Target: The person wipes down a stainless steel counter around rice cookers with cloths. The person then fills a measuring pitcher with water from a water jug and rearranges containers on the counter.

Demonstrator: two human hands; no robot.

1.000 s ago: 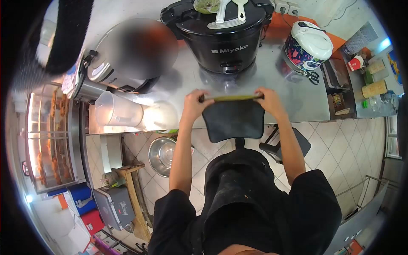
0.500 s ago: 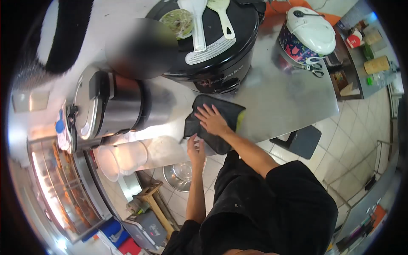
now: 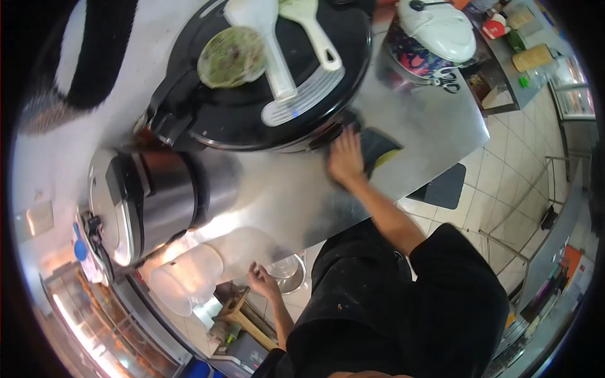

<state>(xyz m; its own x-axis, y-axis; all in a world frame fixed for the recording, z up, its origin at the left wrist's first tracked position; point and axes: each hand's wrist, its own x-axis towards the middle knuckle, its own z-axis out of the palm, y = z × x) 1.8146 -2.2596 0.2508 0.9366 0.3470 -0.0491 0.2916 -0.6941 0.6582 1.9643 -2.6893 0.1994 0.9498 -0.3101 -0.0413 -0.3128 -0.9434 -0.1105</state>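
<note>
My right hand (image 3: 346, 157) presses on a dark cloth (image 3: 379, 143) with a yellow-green edge, its fingers stretched out over it. The cloth lies on the steel table (image 3: 277, 189), right by the front of a large black rice cooker (image 3: 315, 135); part of it is hidden under my palm. My left hand (image 3: 263, 280) hangs by the table's front edge with loosely bent fingers and nothing in it. Nearest to it are clear plastic containers (image 3: 189, 274) and a metal bowl (image 3: 293, 277) beyond the edge, lower down.
Across the cooker's lid lie a white paddle (image 3: 274, 57), a pale rice scoop (image 3: 318, 38) and a green-stained dish (image 3: 232, 57). A steel cooker (image 3: 164, 189) stands at the left. At the back right is a flowered pot (image 3: 416, 47) with a white lid, scissors (image 3: 449, 82) beside it.
My right hand and the cloth have moved right and forward, up against the cooker's front. My left hand has drawn away from the cloth, back to the left. The camera view has shifted.
</note>
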